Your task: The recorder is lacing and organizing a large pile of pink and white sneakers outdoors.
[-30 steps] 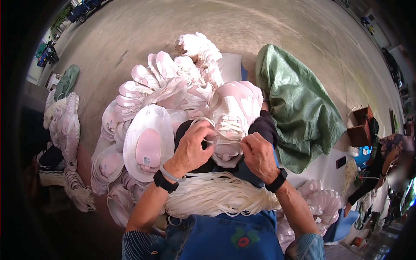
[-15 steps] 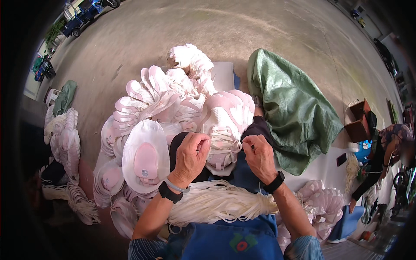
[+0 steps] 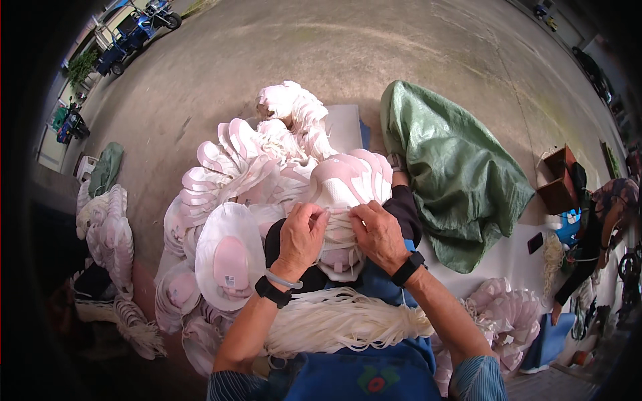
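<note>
1. The pink-and-white shoe upper [image 3: 351, 184] sits in front of the person, between two dark-clothed legs, with its toe pointing away and its tongue end toward the body; this likely puts the lacing area within easy reach of both hands

2. The left hand [image 3: 301, 237] has its thumb and fingertips pinched together at the left edge of the lacing, seemingly on the white lace [image 3: 340, 212]; the strand is too fine to follow fully

3. The right hand [image 3: 379, 235] mirrors it at the other edge, also pinched and seemingly on the lace; gripping from both sides probably keeps the strand even across the upper

4. A bundle of cream laces [image 3: 334, 321] lies across the blue apron [image 3: 361, 367], just below the wrists, presumably so that single strands stay close by

5. More shoe uppers [image 3: 221, 164] are fanned and overlapped on the left, perhaps to let each be lifted singly; nearest the left hand, one upper shows its pale underside with a pink insole [image 3: 231, 260]

6. A crumpled green sack [image 3: 451, 180] lies on the right, apart from the right hand
</note>
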A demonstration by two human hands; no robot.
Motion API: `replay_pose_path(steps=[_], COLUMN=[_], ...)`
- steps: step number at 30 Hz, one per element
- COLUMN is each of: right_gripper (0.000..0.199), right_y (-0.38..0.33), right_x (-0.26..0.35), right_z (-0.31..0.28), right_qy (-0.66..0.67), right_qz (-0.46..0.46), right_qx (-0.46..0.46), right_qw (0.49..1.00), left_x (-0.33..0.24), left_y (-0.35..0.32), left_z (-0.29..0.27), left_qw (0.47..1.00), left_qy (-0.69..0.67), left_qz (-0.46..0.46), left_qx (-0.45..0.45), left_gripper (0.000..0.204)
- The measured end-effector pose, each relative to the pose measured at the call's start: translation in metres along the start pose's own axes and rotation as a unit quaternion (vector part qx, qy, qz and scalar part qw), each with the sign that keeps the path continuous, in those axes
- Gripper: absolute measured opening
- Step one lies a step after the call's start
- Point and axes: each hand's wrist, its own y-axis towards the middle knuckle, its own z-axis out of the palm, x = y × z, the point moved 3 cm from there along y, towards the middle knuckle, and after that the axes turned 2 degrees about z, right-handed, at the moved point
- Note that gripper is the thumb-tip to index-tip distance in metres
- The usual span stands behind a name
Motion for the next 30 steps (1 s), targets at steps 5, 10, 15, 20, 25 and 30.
replay_pose_path(steps=[5,10,15,20,25,30], right_gripper=[0.011,0.017,0.021,0.027,0.022,0.019], right_y=[0.002,0.012,0.025,0.024,0.020,-0.008], right_x=[0.000,-0.008,-0.028,-0.011,-0.028,-0.016], right_z=[-0.001,0.005,0.003,-0.002,-0.011,-0.034], right_qy=[0.005,-0.015,-0.036,0.060,0.086,0.152], right_qz=[0.026,0.059,0.156,0.114,0.135,0.206], right_qx=[-0.006,0.007,0.080,0.096,0.089,0.136], right_qw=[1.000,0.998,0.984,0.987,0.983,0.957], left_x=[0.001,0.010,0.025,0.019,-0.021,-0.036], left_y=[0.008,0.013,0.009,0.004,-0.008,-0.049], left_z=[0.000,0.004,0.009,-0.003,-0.024,-0.014], left_qw=[0.999,0.991,0.991,0.994,1.000,0.992], left_qy=[-0.028,-0.011,-0.018,0.011,0.002,-0.011], left_qz=[-0.041,-0.116,-0.124,-0.106,-0.016,-0.022], left_qx=[0.018,0.059,0.056,0.006,-0.004,0.125], left_gripper=[0.014,0.020,0.016,0.016,0.009,0.008])
